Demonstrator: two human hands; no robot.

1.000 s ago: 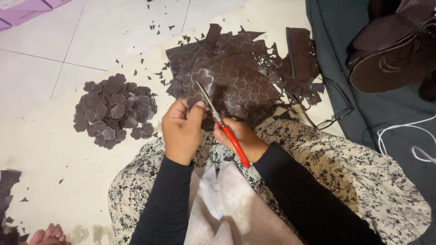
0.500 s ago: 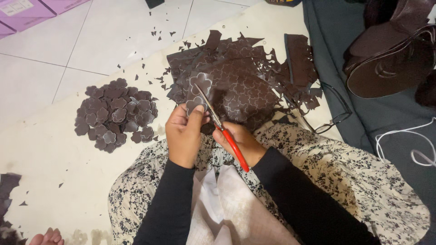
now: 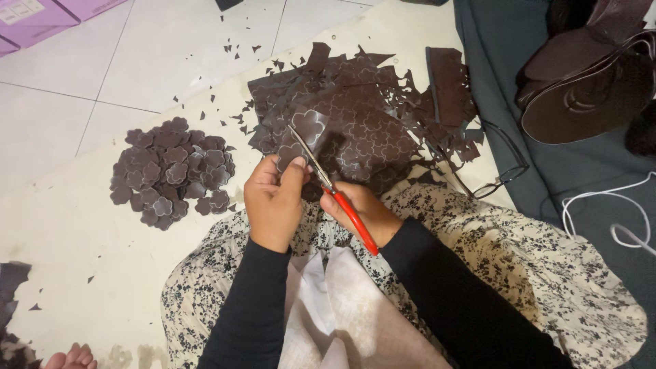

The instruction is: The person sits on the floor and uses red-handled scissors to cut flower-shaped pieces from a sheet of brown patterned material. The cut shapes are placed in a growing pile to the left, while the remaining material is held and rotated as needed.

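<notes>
Cutting flower shapes from a dark brown sheet pile [image 3: 369, 130] lying just beyond both hands. Left hand [image 3: 273, 201] pinches a marked piece [image 3: 295, 140], fingers clamped on it. Right hand [image 3: 362, 212] is closed around red-handled scissors [image 3: 335, 191]. Scissors' long axis runs diagonally, tips pointing up-left away from the right hand. Best to turn the piece, not the blades, following the outline.

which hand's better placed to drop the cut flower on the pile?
Left, probably. The left hand pinches the piece and is nearer the pile, which lies on its side. The right hand is busy gripping the scissors.
</notes>
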